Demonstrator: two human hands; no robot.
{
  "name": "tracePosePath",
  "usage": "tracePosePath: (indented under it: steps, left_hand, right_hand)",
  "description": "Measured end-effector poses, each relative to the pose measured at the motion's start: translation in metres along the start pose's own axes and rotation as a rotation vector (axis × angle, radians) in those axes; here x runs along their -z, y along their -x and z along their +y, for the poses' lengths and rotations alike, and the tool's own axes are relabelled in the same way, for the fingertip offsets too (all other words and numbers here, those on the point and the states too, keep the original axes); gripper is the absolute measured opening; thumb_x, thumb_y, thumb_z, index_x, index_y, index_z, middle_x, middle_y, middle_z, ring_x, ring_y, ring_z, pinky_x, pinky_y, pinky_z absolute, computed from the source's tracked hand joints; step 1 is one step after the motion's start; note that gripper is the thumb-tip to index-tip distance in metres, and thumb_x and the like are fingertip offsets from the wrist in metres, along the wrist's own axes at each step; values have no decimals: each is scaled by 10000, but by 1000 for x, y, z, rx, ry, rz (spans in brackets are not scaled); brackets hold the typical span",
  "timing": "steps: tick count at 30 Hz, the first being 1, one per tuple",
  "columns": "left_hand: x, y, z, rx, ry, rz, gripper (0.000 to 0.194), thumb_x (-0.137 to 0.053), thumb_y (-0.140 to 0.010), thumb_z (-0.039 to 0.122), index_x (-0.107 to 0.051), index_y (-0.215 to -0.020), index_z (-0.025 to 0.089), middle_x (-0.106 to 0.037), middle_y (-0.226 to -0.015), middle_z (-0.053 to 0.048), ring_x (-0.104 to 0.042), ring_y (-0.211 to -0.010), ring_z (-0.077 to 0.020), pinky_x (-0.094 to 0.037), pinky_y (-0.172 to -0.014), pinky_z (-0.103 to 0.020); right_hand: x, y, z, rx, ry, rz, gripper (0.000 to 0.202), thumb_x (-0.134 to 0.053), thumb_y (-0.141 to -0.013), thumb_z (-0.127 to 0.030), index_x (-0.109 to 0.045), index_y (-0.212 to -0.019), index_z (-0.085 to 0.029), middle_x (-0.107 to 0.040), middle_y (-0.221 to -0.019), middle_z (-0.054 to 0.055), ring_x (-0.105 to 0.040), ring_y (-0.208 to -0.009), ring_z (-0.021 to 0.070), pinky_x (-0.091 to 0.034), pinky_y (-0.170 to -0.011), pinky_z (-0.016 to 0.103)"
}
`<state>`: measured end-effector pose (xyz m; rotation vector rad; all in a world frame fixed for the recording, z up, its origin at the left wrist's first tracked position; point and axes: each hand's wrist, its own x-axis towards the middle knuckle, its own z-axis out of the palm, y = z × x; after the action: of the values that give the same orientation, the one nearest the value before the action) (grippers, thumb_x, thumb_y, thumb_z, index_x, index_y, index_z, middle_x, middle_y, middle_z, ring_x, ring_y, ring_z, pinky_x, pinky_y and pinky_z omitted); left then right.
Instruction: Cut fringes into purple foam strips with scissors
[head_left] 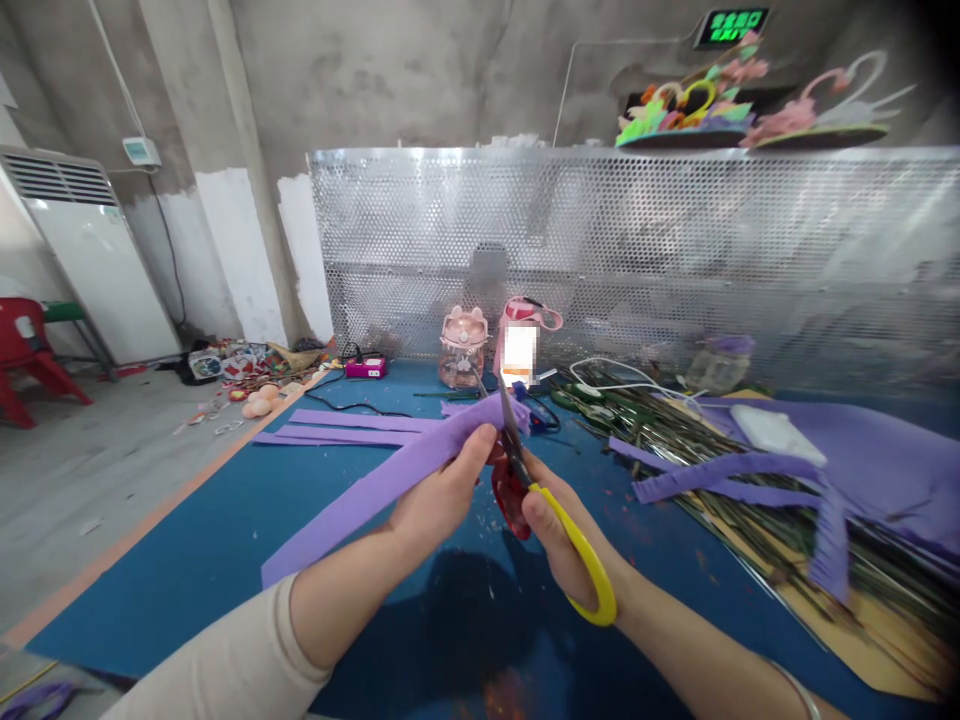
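My left hand point(439, 490) is closed on a long purple strip point(360, 510), which looks like foam or paper; its thumb lies on top and the free end slants down toward my left sleeve. In my right hand point(553, 540) is a pair of scissors point(516, 455) with a yellow handle loop and a red part lower down. Its blades point away from me and stand at the far end of the strip; whether they bite into it I cannot tell. Past my left hand, several narrow purple strips point(337, 432) lie flat on the blue table point(247, 540).
On the right lie a pile of thin dark stems point(720, 490), a curled purple strip point(750, 468) and a purple sheet point(877, 450). A pink clear bottle point(463, 350) and a magenta box point(366, 368) stand at the back, before a perforated metal screen point(405, 230).
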<state>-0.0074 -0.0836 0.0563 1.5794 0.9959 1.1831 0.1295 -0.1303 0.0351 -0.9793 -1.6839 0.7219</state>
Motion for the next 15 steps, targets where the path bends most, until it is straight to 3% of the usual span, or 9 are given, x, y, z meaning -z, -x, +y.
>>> tracePosePath:
  steps: [2, 5, 9, 15]
  left_hand:
    - [0, 0, 1, 0, 4, -4, 373, -453, -835, 505, -694, -796, 222, -702, -797, -27, -631, -750, -183, -485, -779, -333]
    - [0, 0, 3, 17, 26, -5, 347, -464, -833, 483, -685, -777, 221, -697, -781, -20, -633, -716, -174, -497, -709, -308]
    - [0, -2, 2, 33, 66, -10, 315, -473, -828, 463, -674, -799, 222, -694, -787, -22, -635, -705, -173, -499, -630, -283]
    - [-1, -3, 0, 16, 72, -2, 306, -476, -823, 457, -668, -780, 223, -688, -770, -24, -628, -689, -173, -495, -633, -288]
  right_hand:
    - [-1, 1, 2, -40, -39, -2, 637, -380, -828, -676, -505, -1203, -176, -457, -630, -5, -445, -572, 171, -457, -662, 329]
    - [-2, 2, 6, -79, -94, 3, 607, -407, -825, -666, -527, -1158, -173, -401, -579, -29, -366, -494, 136, -410, -525, 280]
    - [-3, 4, 11, -125, -151, 28, 583, -439, -811, -667, -542, -1099, -170, -377, -568, -41, -342, -478, 119, -362, -475, 252]
    - [-5, 6, 16, -196, -191, 38, 524, -473, -796, -669, -497, -987, -181, -259, -566, -79, -219, -433, 74, -234, -378, 211]
